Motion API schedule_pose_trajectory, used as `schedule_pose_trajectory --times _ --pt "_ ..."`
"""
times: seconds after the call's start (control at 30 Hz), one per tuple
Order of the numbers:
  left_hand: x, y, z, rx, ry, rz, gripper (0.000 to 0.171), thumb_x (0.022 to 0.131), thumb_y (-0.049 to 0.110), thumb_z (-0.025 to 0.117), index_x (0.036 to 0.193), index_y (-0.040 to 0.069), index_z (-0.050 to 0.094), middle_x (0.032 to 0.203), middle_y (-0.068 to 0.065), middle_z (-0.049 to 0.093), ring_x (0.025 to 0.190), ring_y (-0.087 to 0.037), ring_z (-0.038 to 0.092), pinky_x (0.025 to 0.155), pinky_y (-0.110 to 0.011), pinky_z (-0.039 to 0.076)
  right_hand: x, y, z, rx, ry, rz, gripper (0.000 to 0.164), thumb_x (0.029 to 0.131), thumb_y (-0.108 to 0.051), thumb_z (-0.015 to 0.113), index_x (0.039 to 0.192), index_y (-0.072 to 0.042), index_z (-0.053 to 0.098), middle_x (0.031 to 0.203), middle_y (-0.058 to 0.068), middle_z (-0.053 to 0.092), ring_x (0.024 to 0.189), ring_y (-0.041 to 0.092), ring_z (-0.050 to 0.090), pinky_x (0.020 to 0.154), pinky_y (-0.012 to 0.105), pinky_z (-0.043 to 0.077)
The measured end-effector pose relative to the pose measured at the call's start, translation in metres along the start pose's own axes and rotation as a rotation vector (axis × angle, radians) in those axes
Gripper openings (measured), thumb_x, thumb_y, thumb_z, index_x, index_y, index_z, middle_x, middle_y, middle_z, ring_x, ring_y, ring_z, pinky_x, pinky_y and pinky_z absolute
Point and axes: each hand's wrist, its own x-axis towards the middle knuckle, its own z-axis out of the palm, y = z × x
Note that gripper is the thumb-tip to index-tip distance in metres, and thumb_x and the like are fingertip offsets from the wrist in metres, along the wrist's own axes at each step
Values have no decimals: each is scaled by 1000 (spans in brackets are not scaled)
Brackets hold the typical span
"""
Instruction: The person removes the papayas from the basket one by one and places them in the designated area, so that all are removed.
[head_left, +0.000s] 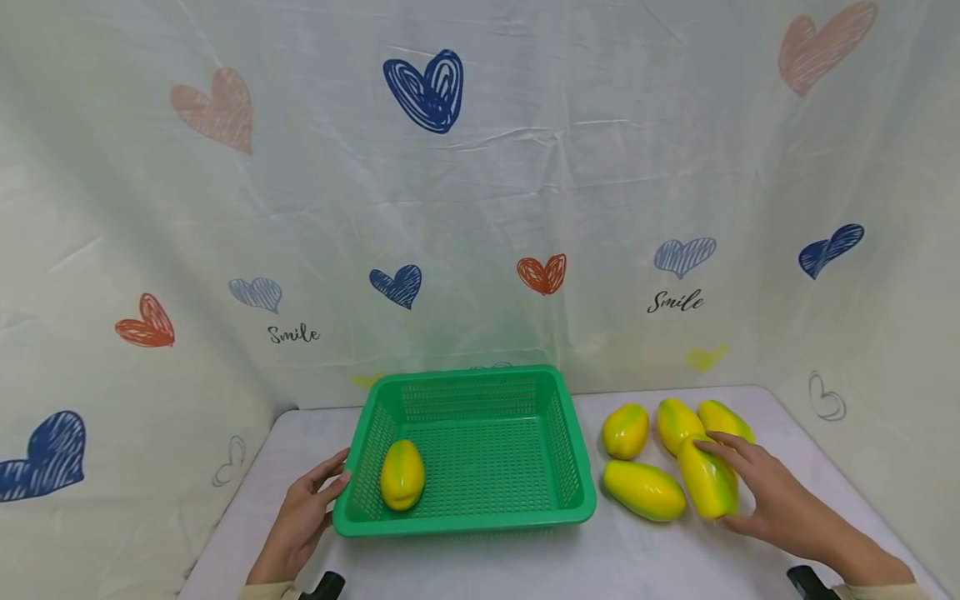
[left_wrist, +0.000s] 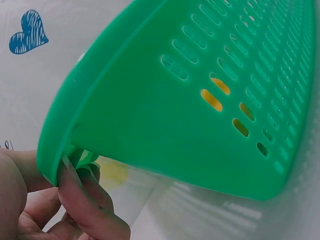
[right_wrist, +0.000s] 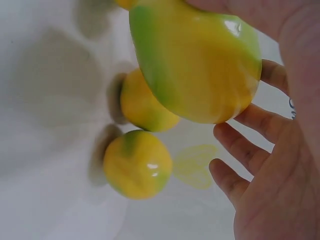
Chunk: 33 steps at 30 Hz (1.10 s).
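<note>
Yellow-green fruit (head_left: pixel 705 477) sits in your right hand (head_left: pixel 780 500) in the head view, gripped between thumb and fingers, right of the green basket (head_left: pixel 465 527). Four loose fruits (head_left: pixel 645 492) lie near it on the white table (head_left: pixel 420 575), and one basket fruit (head_left: pixel 402 475) rests inside at the left. Your left hand (head_left: pixel 300 512) holds the basket's left side. From the left wrist, you see your fingers pinching its rim, with yellow showing through the slots. From the right wrist, your thumb and fingers span the gripped fruit, two others beyond it.
</note>
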Motion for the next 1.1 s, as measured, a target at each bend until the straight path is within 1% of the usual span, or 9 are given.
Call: schedule_pose_trajectory --times 0.17,0.3,0.4,0.63,0.83,0.93,1.03,1.07,1.1 --pt "0 0 0 0 -1 -1 55 111 14 56 162 3 39 149 -21 41 101 -13 59 78 -27 59 -4 0 6 18 -37 33 96 55 -23 105 139 -11 61 144 20 54 123 47 57 93 73 51" --pt "-1 0 0 -2 -3 -2 55 111 14 55 162 3 39 150 -21 41 102 -14 59 78 -27 59 -7 -1 9 22 -76 70 96 56 -26 105 140 -11 61 144 22 54 123 48 58 93 72 51" --pt "0 1 0 -6 -6 -2 55 111 14 55 163 3 39 149 -20 41 101 -14 59 78 -27 59 -9 -1 11 22 -90 80 96 57 -27 105 141 -11 61 144 22 55 124 47 57 94 71 52" --pt "0 0 0 -10 -6 1 54 112 13 55 162 3 39 147 -18 42 100 -14 59 77 -27 59 -15 0 13 6 -63 28 98 55 -28 105 141 -12 60 143 21 55 122 45 59 91 70 53" --pt "-1 0 0 -6 -11 0 55 112 14 54 163 4 38 150 -19 40 103 -14 58 79 -26 58 -21 -1 16 -11 -45 -12 100 54 -30 105 142 -15 60 146 21 54 121 45 60 88 69 54" --pt "-1 0 0 -1 -12 1 55 112 15 55 163 4 38 150 -19 40 104 -15 58 79 -26 58 -23 -2 18 -8 -60 -7 101 54 -31 105 143 -17 59 149 21 52 123 46 59 88 69 54" --pt "-1 0 0 1 -12 0 55 112 15 55 163 4 39 150 -19 41 104 -15 58 80 -26 58 -25 -4 18 4 -90 20 102 55 -34 105 144 -16 59 152 20 50 125 46 58 90 69 53" --pt "-2 0 -1 0 -12 -1 55 112 15 55 163 3 38 150 -19 41 104 -15 58 79 -26 58 -26 -3 18 -9 -86 22 102 54 -35 105 144 -17 59 152 19 50 125 44 58 93 62 55" --pt "-2 1 -1 -1 -13 -1 55 112 15 55 163 3 38 150 -19 41 104 -15 58 79 -26 58 -26 -2 19 -14 -79 24 103 54 -35 105 144 -18 59 151 18 51 125 42 57 101 51 55"
